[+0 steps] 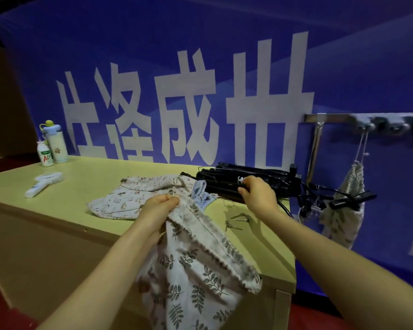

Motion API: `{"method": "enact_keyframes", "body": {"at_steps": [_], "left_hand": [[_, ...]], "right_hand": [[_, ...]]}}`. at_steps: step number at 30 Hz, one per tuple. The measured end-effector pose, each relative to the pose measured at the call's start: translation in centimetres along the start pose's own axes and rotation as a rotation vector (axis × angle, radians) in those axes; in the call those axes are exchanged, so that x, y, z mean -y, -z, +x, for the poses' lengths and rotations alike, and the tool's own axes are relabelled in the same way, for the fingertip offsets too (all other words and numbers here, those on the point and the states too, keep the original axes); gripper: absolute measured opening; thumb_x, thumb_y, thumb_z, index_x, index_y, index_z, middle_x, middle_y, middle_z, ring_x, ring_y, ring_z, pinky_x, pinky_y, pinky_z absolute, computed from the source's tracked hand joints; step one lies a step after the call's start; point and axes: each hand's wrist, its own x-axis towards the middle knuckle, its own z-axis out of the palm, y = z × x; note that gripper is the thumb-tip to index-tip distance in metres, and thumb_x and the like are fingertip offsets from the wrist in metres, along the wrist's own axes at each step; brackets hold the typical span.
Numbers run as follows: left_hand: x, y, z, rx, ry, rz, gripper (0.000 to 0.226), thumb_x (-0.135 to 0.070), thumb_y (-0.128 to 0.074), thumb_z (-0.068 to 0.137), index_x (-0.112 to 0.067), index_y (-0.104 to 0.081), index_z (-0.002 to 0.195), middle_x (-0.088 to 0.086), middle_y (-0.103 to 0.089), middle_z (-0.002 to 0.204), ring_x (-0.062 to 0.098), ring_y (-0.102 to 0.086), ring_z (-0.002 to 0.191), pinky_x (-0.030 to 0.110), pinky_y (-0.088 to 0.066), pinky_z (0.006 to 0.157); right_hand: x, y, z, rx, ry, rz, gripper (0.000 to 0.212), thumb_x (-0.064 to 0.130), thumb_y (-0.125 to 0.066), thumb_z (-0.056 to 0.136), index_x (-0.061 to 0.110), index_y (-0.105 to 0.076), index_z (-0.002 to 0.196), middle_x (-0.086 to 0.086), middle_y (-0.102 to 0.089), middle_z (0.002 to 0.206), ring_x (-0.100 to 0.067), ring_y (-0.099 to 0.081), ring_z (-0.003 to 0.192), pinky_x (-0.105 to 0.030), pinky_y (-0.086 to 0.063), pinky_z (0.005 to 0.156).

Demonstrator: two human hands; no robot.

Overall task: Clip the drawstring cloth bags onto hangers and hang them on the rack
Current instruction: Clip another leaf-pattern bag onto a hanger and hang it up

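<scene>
My left hand (159,208) grips the top edge of a white drawstring bag with a leaf print (196,270), which hangs down past the table's front edge. My right hand (258,194) reaches over a stack of black hangers (255,179) at the back right of the table, its fingers curled on the top hanger. More patterned bags (134,196) lie in a heap on the table behind my left hand. Another leaf-print bag (343,210) hangs by its string from the metal rack (339,118) on the right.
Loose metal clips (236,221) lie on the pale green table (86,177) near my right wrist. At the far left stand a water bottle (55,141) and a small white bottle (44,154), with a white handheld fan (43,183) in front. A blue banner forms the backdrop.
</scene>
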Motion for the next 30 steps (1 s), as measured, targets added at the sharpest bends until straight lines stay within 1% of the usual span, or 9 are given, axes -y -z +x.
{"method": "enact_keyframes", "body": {"at_steps": [4, 8, 12, 15, 17, 21, 23, 25, 30], "left_hand": [[0.3, -0.9, 1.3, 0.008, 0.027, -0.023, 0.024, -0.007, -0.054, 0.091, -0.01, -0.056, 0.067, 0.004, -0.06, 0.054, 0.016, -0.056, 0.051, 0.023, -0.042, 0.057], [0.7, -1.5, 2.6, 0.031, 0.047, -0.031, 0.023, -0.006, -0.054, 0.091, -0.008, -0.055, 0.069, 0.01, -0.057, 0.065, 0.021, -0.055, 0.06, 0.026, -0.042, 0.061], [1.1, -1.9, 3.8, 0.029, 0.059, -0.037, 0.019, -0.004, -0.052, 0.092, -0.008, -0.059, 0.075, 0.008, -0.061, 0.064, 0.019, -0.058, 0.058, 0.023, -0.045, 0.054], [1.4, -2.2, 4.5, 0.033, 0.075, -0.067, 0.021, 0.0, -0.05, 0.091, -0.005, -0.059, 0.073, 0.002, -0.064, 0.047, 0.011, -0.061, 0.041, 0.014, -0.045, 0.04], [1.5, -2.3, 4.8, 0.04, 0.085, -0.063, 0.023, 0.002, -0.049, 0.091, -0.005, -0.058, 0.071, 0.0, -0.063, 0.043, 0.009, -0.059, 0.036, 0.013, -0.044, 0.038], [1.7, -2.3, 5.2, 0.058, 0.092, -0.057, 0.024, -0.001, -0.049, 0.092, -0.006, -0.058, 0.07, 0.001, -0.063, 0.044, 0.01, -0.059, 0.037, 0.015, -0.046, 0.041], [1.9, -2.1, 5.4, 0.049, 0.088, -0.066, 0.024, -0.002, -0.05, 0.092, -0.006, -0.058, 0.071, 0.0, -0.063, 0.045, 0.01, -0.059, 0.037, 0.015, -0.046, 0.041], [1.9, -2.0, 5.4, 0.038, 0.083, -0.072, 0.021, -0.003, -0.05, 0.092, -0.006, -0.059, 0.073, 0.001, -0.065, 0.047, 0.011, -0.061, 0.04, 0.018, -0.049, 0.046], [1.7, -1.8, 4.6, -0.018, 0.049, -0.055, 0.017, -0.006, -0.051, 0.092, -0.007, -0.063, 0.081, 0.012, -0.067, 0.07, 0.022, -0.063, 0.062, 0.029, -0.049, 0.063]], "right_hand": [[-1.5, -1.4, 2.8, 0.181, 0.114, -0.274, 0.049, 0.032, -0.055, 0.092, 0.015, -0.043, 0.137, -0.008, -0.052, 0.134, -0.029, -0.051, 0.12, -0.043, -0.041, 0.096], [-2.0, -3.3, 4.4, 0.255, 0.203, -0.389, 0.05, 0.033, -0.057, 0.091, 0.014, -0.044, 0.136, -0.009, -0.049, 0.135, -0.029, -0.048, 0.121, -0.042, -0.042, 0.099], [-2.1, -4.1, 5.9, 0.286, 0.212, -0.404, 0.053, 0.03, -0.06, 0.09, 0.013, -0.04, 0.136, -0.011, -0.056, 0.126, -0.028, -0.056, 0.108, -0.038, -0.051, 0.087], [-2.2, -4.7, 6.6, 0.347, 0.141, -0.42, 0.054, 0.034, -0.061, 0.088, 0.01, -0.041, 0.133, -0.01, -0.062, 0.109, -0.025, -0.061, 0.095, -0.031, -0.051, 0.071], [-2.5, -5.0, 7.1, 0.343, 0.114, -0.443, 0.051, 0.039, -0.061, 0.088, 0.01, -0.047, 0.128, -0.008, -0.063, 0.104, -0.024, -0.062, 0.093, -0.031, -0.052, 0.073], [-3.1, -5.1, 7.3, 0.261, 0.137, -0.441, 0.049, 0.042, -0.056, 0.09, 0.012, -0.048, 0.128, -0.007, -0.065, 0.103, -0.022, -0.062, 0.09, -0.029, -0.05, 0.07], [-3.2, -4.7, 7.1, 0.207, 0.137, -0.386, 0.048, 0.042, -0.056, 0.09, 0.014, -0.047, 0.128, -0.006, -0.064, 0.107, -0.021, -0.062, 0.093, -0.03, -0.051, 0.074], [-3.2, -4.2, 6.9, 0.17, 0.14, -0.321, 0.047, 0.042, -0.056, 0.09, 0.015, -0.048, 0.128, -0.005, -0.064, 0.109, -0.021, -0.062, 0.095, -0.029, -0.051, 0.075], [-2.9, -2.9, 5.8, 0.132, 0.162, -0.227, 0.053, 0.043, -0.056, 0.09, 0.015, -0.045, 0.133, -0.005, -0.063, 0.117, -0.02, -0.062, 0.101, -0.027, -0.049, 0.075]]}}
